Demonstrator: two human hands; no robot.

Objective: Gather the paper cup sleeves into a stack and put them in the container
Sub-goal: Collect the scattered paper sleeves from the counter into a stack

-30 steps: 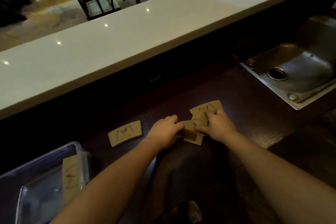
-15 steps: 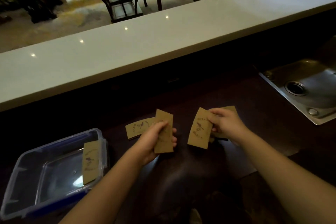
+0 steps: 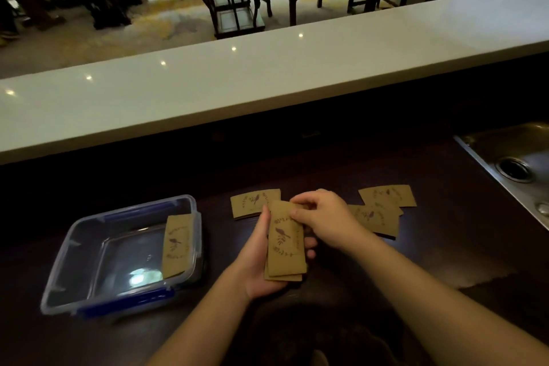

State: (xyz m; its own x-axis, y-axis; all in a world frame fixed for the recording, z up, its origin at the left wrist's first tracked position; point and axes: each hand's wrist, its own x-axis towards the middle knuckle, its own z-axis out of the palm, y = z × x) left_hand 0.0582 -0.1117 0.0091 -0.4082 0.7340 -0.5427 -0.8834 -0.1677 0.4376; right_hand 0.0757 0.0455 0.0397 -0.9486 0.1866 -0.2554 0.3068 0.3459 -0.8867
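Note:
A small stack of brown paper cup sleeves (image 3: 285, 242) with a printed bird stands upright in my left hand (image 3: 256, 258), which grips it from below and the left. My right hand (image 3: 322, 217) pinches the stack's top edge. One flat sleeve (image 3: 252, 203) lies on the dark counter just behind my hands. Two overlapping sleeves (image 3: 381, 208) lie to the right. A clear plastic container (image 3: 89, 249) with blue clips sits at the left, and one sleeve (image 3: 177, 245) leans against its right inner wall.
A steel sink (image 3: 517, 163) is set into the counter at the right. A raised white bar top (image 3: 267, 80) runs across behind the dark work surface. Chairs and a table stand in the room beyond.
Each hand held a separate sleeve half a second ago. The two sleeves are now together in my left hand, with my right hand on their top edge.

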